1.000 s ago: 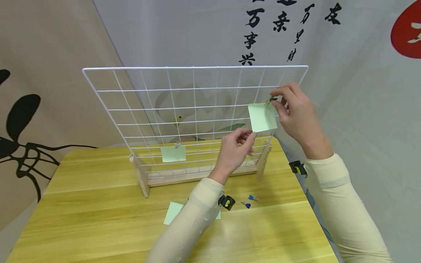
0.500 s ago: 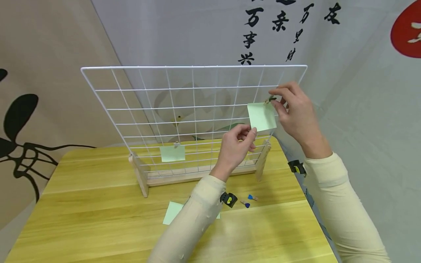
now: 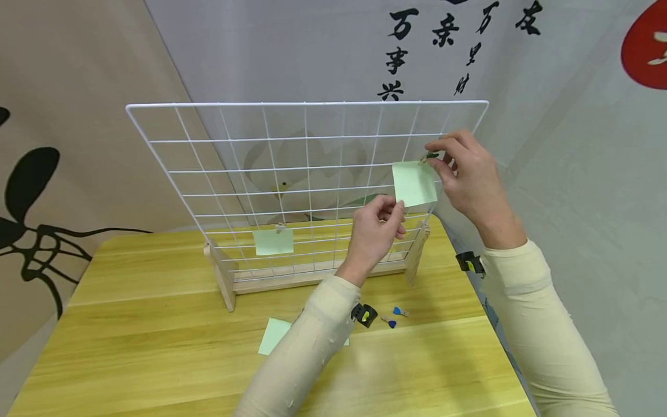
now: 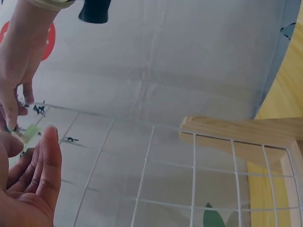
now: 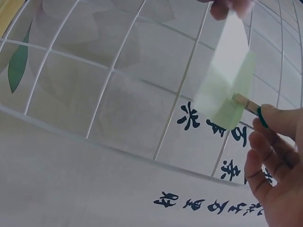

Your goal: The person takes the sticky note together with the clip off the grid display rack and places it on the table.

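A pale green paper note (image 3: 414, 184) is held up in front of the right part of a white wire grid rack (image 3: 224, 104). Its lower left corner is pinched between thumb and finger of my left hand (image 3: 371, 234). At the note's top edge, my right hand (image 3: 473, 182) pinches a small wooden clothespin (image 5: 249, 104) with a green end. The right wrist view shows the clothespin's tip on the paper; whether it also grips a wire cannot be told. My left hand (image 4: 35, 189) partly covers the note in the left wrist view.
Another green note (image 3: 273, 243) hangs low on the grid by a clip (image 3: 280, 227). Green paper (image 3: 273, 336) lies on the wooden table (image 3: 156, 347), partly under my left forearm. Two blue-ended clothespins, one at the back (image 3: 400, 311) and one nearer (image 3: 388, 322), lie right of it.
Very little differs. Both hands keep their hold on the note and the clothespin, and the view shifts slightly.
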The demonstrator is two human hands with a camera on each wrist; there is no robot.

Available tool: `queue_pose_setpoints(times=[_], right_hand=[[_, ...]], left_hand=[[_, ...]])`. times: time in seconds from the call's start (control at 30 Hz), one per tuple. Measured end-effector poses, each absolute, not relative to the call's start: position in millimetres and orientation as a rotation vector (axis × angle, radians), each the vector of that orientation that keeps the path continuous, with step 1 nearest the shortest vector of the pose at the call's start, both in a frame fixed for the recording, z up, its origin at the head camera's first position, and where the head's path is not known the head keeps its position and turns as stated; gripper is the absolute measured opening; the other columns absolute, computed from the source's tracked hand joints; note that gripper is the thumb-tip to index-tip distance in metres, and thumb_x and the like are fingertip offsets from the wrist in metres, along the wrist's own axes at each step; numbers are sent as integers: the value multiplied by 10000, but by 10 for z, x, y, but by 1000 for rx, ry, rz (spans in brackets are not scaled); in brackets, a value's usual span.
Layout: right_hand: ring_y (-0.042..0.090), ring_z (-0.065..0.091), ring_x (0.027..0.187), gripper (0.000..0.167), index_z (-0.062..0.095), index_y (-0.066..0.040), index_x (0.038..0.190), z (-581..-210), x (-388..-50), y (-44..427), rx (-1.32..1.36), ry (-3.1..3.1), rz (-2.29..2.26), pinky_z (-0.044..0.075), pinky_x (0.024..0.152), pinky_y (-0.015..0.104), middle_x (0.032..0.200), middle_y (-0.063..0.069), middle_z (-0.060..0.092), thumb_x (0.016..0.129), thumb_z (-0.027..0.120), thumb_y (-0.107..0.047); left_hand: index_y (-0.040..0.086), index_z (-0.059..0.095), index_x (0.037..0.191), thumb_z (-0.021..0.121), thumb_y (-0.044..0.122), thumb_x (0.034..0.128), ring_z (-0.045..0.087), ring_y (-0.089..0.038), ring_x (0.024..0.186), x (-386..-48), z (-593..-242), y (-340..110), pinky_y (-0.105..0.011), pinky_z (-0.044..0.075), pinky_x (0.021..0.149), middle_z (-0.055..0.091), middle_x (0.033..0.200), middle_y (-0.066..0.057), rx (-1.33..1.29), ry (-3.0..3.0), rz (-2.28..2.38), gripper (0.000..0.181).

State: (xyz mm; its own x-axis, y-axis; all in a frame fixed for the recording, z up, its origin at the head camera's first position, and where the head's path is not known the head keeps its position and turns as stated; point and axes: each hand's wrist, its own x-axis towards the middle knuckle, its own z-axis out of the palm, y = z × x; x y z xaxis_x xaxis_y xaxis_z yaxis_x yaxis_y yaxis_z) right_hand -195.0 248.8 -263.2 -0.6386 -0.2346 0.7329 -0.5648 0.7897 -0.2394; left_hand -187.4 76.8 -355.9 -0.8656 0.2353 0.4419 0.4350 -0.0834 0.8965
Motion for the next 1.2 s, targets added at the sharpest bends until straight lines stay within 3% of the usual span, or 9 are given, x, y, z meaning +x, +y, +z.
queue_pose_setpoints(times=[0.37,0.6,0.8,1.2], right_hand=[[221,533,745,167,689,53,1043,-2624,-1946,2520,603,-2265,600,441,622,301,1014,160,607,884,665,98],[199,551,753,170,705,35,1019,-2602,-1943,2515,585,-2282,626,421,615,262,981,141,622,860,698,94],[193,540,755,148,710,12,1007,-2594,-1928,2500,563,-2312,649,414,619,264,966,118,632,871,697,71],[194,529,737,129,699,14,975,-2609,-1928,2530,576,-2306,629,420,615,268,930,114,635,863,703,77]], left_hand=[[-36,622,976,547,81,1013,648,-215,564,-1874,-3578,818,-259,588,526,647,771,-141,-735,-2008,-2069,144],[-49,607,1022,528,50,1013,656,-286,609,-1868,-3619,797,-301,598,533,642,819,-174,-709,-1991,-2097,126],[-54,610,1034,530,46,1012,655,-211,600,-1873,-3649,787,-338,606,543,645,811,-149,-710,-1989,-2087,130],[-63,612,1027,532,27,1006,656,-200,594,-1877,-3647,805,-280,597,538,654,809,-185,-714,-1975,-2112,122]])
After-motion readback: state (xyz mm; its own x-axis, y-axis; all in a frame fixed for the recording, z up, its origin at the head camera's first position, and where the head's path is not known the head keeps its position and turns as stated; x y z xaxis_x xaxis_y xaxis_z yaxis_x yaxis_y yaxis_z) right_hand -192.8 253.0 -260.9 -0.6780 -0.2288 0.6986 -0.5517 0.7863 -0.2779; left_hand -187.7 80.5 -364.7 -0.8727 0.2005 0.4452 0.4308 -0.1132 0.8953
